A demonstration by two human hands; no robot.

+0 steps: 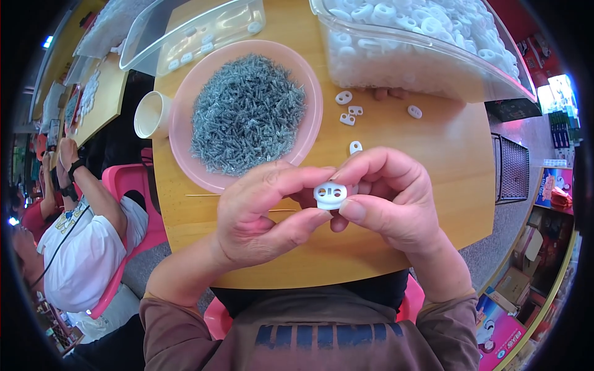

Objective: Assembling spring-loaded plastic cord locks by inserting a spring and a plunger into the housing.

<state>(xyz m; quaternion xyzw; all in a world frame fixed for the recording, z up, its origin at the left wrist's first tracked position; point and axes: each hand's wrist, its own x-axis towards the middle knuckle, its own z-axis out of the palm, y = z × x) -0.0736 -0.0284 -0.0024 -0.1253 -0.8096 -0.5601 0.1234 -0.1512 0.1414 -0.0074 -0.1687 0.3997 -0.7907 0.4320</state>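
Between both hands, above the near part of the table, I hold a small white plastic cord lock (330, 195) with two round holes facing up. My left hand (266, 207) pinches its left side between thumb and fingers. On the right side, my right hand (393, 201) grips it with the thumb at its lower edge. Just beyond the right fingers lies a loose white piece (355, 147) with a hole. Farther out are a few more white two-holed pieces (343, 97). A pink plate (314, 117) heaped with small metal springs (247, 111) stands beyond my left hand.
A clear bin (427, 59) full of white plastic parts stands at the far right. A shallower clear box (145, 46) and a pale cup (150, 115) are at the far left. Thin sticks (203, 195) lie by the plate. Another person (86, 247) sits at the left.
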